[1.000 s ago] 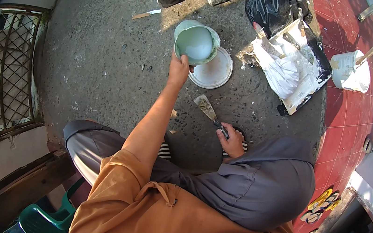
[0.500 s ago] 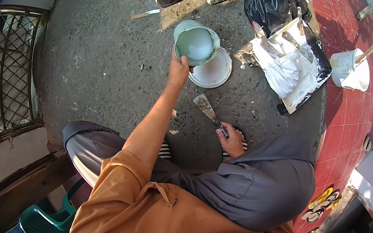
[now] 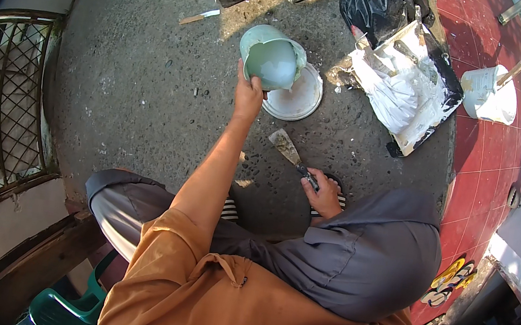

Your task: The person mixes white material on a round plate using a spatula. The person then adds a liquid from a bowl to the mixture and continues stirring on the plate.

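Note:
My left hand (image 3: 248,97) is closed on the near edge of a pale green plastic container (image 3: 255,42) with a ragged rim. Held tilted, the container shows milky whitish contents inside. Beneath it, a round white lid (image 3: 301,105) with smears lies on the rough concrete; the container partly hides it. My right hand (image 3: 325,194), beside my right foot, is wrapped round the dark handle of a putty knife (image 3: 285,146). Its stained, wide blade points up and to the left, toward the lid.
To the right lies a paint-smeared tray (image 3: 422,111) with a crumpled white sheet (image 3: 385,87). Black plastic bags (image 3: 369,9) are behind it. A white bucket (image 3: 480,93) holding a stick stands on red tiles (image 3: 480,165). A small stick-like tool (image 3: 198,17) lies far left of the container.
The green container is tipped a little more toward the lid, showing more of its outer side. My right hand and the putty knife stay almost the same.

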A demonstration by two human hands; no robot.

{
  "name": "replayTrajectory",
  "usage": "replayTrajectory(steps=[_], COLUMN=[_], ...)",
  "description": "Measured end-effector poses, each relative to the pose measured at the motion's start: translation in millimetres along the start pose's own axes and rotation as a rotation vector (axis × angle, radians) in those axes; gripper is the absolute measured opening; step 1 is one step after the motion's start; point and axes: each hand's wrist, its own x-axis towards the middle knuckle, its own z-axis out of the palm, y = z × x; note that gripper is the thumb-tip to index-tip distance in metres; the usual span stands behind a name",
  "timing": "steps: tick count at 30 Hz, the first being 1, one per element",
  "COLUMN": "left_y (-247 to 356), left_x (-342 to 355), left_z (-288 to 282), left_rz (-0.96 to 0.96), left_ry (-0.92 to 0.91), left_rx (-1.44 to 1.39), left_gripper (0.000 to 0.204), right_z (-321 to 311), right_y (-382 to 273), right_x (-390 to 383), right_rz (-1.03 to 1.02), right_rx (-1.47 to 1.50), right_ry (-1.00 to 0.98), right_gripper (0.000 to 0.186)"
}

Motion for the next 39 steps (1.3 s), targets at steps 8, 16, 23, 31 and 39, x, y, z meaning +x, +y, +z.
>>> replayTrajectory(steps=[8,16,23,31,39], left_y=[-1,5,5,2,16], left_x=[1,3,5,8,8], left_z=[2,1,0,-8,-1], left_rz=[0.000,-0.034,-0.046,-0.049,-0.053], left_ry=[0.007,0.009,0.015,0.033,0.032], left_rx=[-0.003,-0.011,-0.020,-0.019,-0.005], left_gripper=[0.067,0.064,0.063,0.065,0.057], right_z=[0,2,-2,3,-4], right_y=[2,4,-1,-1,-2], right_x=[0,0,1,2,1], right_rz=[-0.004,0.010,0.007,-0.025,-0.011], right_rx=[0.009,0.001,0.010,0.018,0.009], right_ry=[0.002,-0.024,-0.008,0.005,0.019], right_gripper=[0.039,0.043,0.038,0.037,0.039])
